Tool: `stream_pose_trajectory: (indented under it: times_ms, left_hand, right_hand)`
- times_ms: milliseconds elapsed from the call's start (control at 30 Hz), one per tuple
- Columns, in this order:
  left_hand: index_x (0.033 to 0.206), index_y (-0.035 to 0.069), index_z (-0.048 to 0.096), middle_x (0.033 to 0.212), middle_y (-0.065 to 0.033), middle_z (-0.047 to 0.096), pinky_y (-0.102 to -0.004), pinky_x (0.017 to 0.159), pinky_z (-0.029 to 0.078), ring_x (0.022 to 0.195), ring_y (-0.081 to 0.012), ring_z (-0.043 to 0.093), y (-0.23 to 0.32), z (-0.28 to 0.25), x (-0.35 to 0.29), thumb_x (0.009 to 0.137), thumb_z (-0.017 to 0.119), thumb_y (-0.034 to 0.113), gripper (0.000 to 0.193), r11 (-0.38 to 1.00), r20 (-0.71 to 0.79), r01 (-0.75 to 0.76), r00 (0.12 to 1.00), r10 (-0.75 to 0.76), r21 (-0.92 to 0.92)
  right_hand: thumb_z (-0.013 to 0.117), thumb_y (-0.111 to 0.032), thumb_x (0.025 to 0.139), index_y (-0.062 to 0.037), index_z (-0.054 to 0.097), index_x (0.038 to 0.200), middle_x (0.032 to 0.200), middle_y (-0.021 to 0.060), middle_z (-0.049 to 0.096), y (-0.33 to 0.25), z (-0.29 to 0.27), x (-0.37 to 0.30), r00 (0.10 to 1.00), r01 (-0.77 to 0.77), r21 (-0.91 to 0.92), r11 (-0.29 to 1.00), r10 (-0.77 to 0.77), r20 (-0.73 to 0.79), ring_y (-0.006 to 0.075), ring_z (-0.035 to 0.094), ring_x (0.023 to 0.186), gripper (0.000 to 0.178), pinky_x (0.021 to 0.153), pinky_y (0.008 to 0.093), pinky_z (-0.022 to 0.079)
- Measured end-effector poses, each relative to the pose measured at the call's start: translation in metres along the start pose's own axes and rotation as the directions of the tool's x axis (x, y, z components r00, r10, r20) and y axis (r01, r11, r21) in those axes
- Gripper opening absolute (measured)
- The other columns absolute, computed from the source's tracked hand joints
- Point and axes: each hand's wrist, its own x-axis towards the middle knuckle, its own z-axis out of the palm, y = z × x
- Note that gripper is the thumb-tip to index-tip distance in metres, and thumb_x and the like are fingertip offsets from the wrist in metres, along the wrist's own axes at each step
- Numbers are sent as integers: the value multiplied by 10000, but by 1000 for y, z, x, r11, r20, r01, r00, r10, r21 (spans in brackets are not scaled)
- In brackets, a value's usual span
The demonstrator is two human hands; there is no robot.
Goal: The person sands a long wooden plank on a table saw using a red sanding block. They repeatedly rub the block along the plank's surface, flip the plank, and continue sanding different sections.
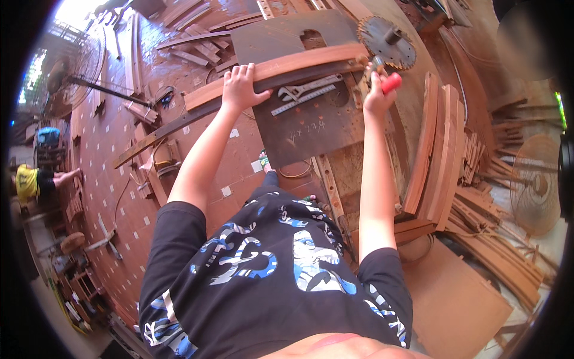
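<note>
My left hand (240, 87) presses down on a long curved wooden piece (311, 60) that lies across a dark metal saw table (305, 128). My right hand (379, 96) grips a red-handled tool (391, 82) at the right end of that piece, close to a toothed circular saw blade (387, 43). A large metal wrench (308, 88) and a flat metal ruler (302, 102) lie on the table just below the wooden piece, between my two hands.
Curved wooden pieces (439, 149) are stacked at the table's right side, with more wood strips (508, 263) heaped beyond. A flat board (454, 299) lies lower right. A standing fan (72, 72) is upper left. A person in yellow (27, 182) sits at far left.
</note>
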Motion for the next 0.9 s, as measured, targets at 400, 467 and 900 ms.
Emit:
stream_pose_trajectory:
  times_ms: [400, 467, 900]
  left_hand:
    - [1342, 57, 617, 1263, -137, 683, -502, 995, 493, 1220, -339, 614, -95, 58, 98, 774, 699, 771, 916, 987, -1, -36, 999, 36, 155]
    - [1338, 50, 616, 1284, -146, 686, -505, 1024, 482, 1240, -358, 611, -105, 62, 116, 808, 665, 790, 911, 988, -7, -64, 998, 66, 144]
    - [1388, 19, 571, 1326, -173, 654, -531, 1063, 465, 1268, -361, 594, -130, 73, 155, 803, 731, 695, 908, 989, 56, -4, 998, -4, 146]
  right_hand:
    - [725, -169, 905, -7, 418, 1529, 1514, 231, 520, 7, -1, -88, 991, -112, -596, 795, 133, -9, 405, 453, 1439, 714, 1241, 471, 310]
    - [726, -149, 877, -5, 525, 1440, 1458, 245, 561, 6, -44, -113, 999, -21, -817, 576, 39, 2, 415, 465, 1428, 615, 1222, 504, 347]
    - [681, -286, 961, -249, 526, 1530, 1585, 203, 467, -4, -134, -147, 956, -49, -988, 148, 292, -4, 386, 418, 1487, 590, 1230, 550, 323]
